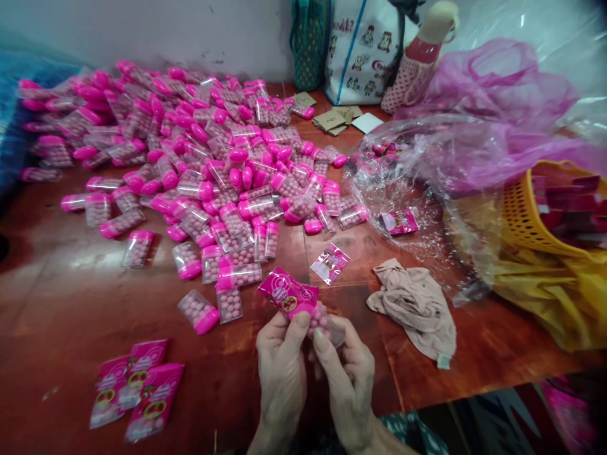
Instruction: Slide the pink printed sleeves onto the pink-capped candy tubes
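Near the table's front edge, my left hand point(281, 370) pinches a pink printed sleeve point(288, 292) between thumb and fingers. The sleeve sits over one end of a clear candy box point(320, 321) filled with pale pink balls. My right hand point(349, 379) is closed on the box's other end, its thumb lying across the front. Just beyond my hands lies a loose flat sleeve point(331, 263). To the left, a few sleeved packs point(154, 404) rest overlapping on the table. Behind is a large heap of pink-capped candy boxes point(199, 164).
A crumpled beige cloth point(415, 309) lies to the right on the red-brown table point(213, 385). Beyond it are a clear plastic bag point(427, 189) and a yellow basket point(519, 205) holding pink sleeves. Cardboard pieces point(329, 121), a white bag point(358, 57) and a bottle point(420, 60) stand at the back.
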`<state>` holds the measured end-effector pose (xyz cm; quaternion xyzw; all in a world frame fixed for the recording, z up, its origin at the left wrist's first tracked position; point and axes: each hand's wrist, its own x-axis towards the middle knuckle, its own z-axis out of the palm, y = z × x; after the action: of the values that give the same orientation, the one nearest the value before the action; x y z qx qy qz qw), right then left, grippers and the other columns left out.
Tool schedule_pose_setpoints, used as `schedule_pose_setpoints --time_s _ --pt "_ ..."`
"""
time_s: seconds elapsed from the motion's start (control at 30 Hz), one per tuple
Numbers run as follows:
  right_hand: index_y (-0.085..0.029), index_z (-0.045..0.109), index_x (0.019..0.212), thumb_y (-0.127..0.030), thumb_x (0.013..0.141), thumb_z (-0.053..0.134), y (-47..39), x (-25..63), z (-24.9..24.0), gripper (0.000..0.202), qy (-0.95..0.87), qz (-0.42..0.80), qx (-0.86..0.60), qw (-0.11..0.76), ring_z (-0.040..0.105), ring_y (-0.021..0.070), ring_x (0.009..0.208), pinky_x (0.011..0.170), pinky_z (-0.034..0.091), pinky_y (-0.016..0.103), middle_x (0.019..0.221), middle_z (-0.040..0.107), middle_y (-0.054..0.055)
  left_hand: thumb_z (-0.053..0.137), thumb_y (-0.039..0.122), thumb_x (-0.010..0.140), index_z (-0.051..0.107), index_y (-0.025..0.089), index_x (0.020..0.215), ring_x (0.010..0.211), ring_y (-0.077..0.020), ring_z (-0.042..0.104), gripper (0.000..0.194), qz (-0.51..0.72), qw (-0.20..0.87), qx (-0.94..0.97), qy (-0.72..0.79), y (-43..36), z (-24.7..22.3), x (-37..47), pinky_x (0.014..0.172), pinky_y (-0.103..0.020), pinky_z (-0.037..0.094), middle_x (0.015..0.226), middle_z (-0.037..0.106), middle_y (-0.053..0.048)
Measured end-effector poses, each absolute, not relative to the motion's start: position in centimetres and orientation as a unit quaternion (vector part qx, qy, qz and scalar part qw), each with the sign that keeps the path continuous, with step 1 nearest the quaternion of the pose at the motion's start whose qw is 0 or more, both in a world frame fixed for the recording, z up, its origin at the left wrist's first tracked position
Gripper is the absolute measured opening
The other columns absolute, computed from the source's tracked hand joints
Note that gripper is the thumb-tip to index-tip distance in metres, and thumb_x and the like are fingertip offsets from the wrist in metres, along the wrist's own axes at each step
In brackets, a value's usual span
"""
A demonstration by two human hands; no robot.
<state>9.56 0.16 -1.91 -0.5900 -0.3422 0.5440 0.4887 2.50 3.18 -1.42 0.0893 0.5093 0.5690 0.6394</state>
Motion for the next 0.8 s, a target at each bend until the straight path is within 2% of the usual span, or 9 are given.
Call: schedule_pose_setpoints --time_s 0.1,0.17,0.27,0.37,0.47,0.53,0.63,0.73,0.8 --pt "-0.016 0.058 0.091 -0.036 0.086 0.052 0.5 9.2 -1.9 0.021 -0.309 0.571 -0.564 0.511 0.041 0.0064 0.045 0.039 0.034 0.016 0.060 0.050 -0.004 0.072 0.025 0.069 0.069 0.014 0.071 0.034 -0.0048 0.044 0.012 0.554 0.651 0.087 0.511 3.7 -1.2 2.3 0.032 -0.015 0.034 0.055 0.064 0.001" --pt "-0.016 0.058 0.086 -0.037 0.086 0.053 0.7 9.1 -1.7 0.022 -0.300 0.595 -0.549 0.505 0.038 0.0056 0.042 0.038 0.032 0.016 0.056 0.047 -0.005 0.073 0.025 0.067 0.068 0.014 0.068 0.035 -0.0055 0.045 0.012 0.561 0.653 0.087 0.501 4.0 -1.0 2.0 0.033 -0.016 0.035 0.055 0.063 0.001" --pt "-0.016 0.059 0.087 -0.038 0.086 0.053 0.7 8.9 -1.6 0.022 -0.314 0.612 -0.545 0.479 0.039 0.0062 0.043 0.040 0.033 0.018 0.058 0.047 -0.005 0.070 0.029 0.069 0.068 0.014 0.072 0.040 -0.0084 0.051 0.016 0.561 0.661 0.076 0.492 4.3 -0.7 1.8 0.038 -0.019 0.041 0.060 0.065 -0.002" --pt "-0.018 0.062 0.089 -0.041 0.083 0.056 0.6 9.0 -1.6 0.024 -0.327 0.590 -0.574 0.464 0.046 0.0103 0.051 0.046 0.040 0.020 0.063 0.053 -0.001 0.065 0.034 0.074 0.069 0.012 0.081 0.045 -0.0103 0.054 0.023 0.552 0.673 0.067 0.487 4.3 -0.4 1.9 0.042 -0.021 0.043 0.066 0.067 -0.005" --pt "-0.018 0.064 0.086 -0.044 0.079 0.059 0.3 9.1 -1.8 0.028 -0.331 0.573 -0.598 0.453 0.051 0.0142 0.059 0.051 0.044 0.023 0.068 0.057 0.002 0.062 0.030 0.077 0.070 0.013 0.082 0.047 -0.0085 0.052 0.019 0.551 0.685 0.085 0.469 4.1 -0.4 2.1 0.045 -0.019 0.042 0.072 0.069 -0.005" --pt "-0.019 0.065 0.086 -0.046 0.078 0.059 0.0 9.2 -1.8 0.028 -0.332 0.574 -0.603 0.444 0.052 0.0150 0.059 0.051 0.045 0.024 0.067 0.057 0.002 0.061 0.026 0.079 0.071 0.014 0.083 0.051 -0.0083 0.053 0.016 0.547 0.685 0.118 0.466 3.9 -0.4 2.2 0.047 -0.019 0.042 0.079 0.070 -0.006" --pt "-0.020 0.064 0.091 -0.046 0.079 0.058 -0.4 9.4 -1.6 0.030 -0.337 0.560 -0.610 0.448 0.053 0.0162 0.061 0.053 0.045 0.025 0.068 0.057 0.002 0.059 0.024 0.079 0.072 0.014 0.082 0.066 -0.0129 0.059 0.016 0.528 0.668 0.172 0.495 3.5 -0.2 2.4 0.056 -0.020 0.044 0.093 0.070 -0.008" --pt "-0.020 0.062 0.091 -0.043 0.080 0.058 0.0 9.7 -1.1 0.026 -0.354 0.545 -0.608 0.455 0.053 0.0164 0.061 0.055 0.045 0.025 0.068 0.057 0.002 0.061 0.026 0.078 0.072 0.013 0.078 0.076 -0.0177 0.062 0.018 0.517 0.660 0.172 0.517 3.0 0.1 2.7 0.066 -0.024 0.047 0.094 0.070 -0.011" --pt "-0.019 0.060 0.085 -0.040 0.081 0.058 0.7 9.9 -0.8 0.021 -0.366 0.547 -0.603 0.451 0.050 0.0144 0.059 0.053 0.042 0.023 0.066 0.054 0.000 0.063 0.027 0.077 0.072 0.014 0.084 0.077 -0.0188 0.064 0.018 0.515 0.679 0.143 0.503 3.0 0.2 2.8 0.069 -0.025 0.048 0.094 0.070 -0.011"
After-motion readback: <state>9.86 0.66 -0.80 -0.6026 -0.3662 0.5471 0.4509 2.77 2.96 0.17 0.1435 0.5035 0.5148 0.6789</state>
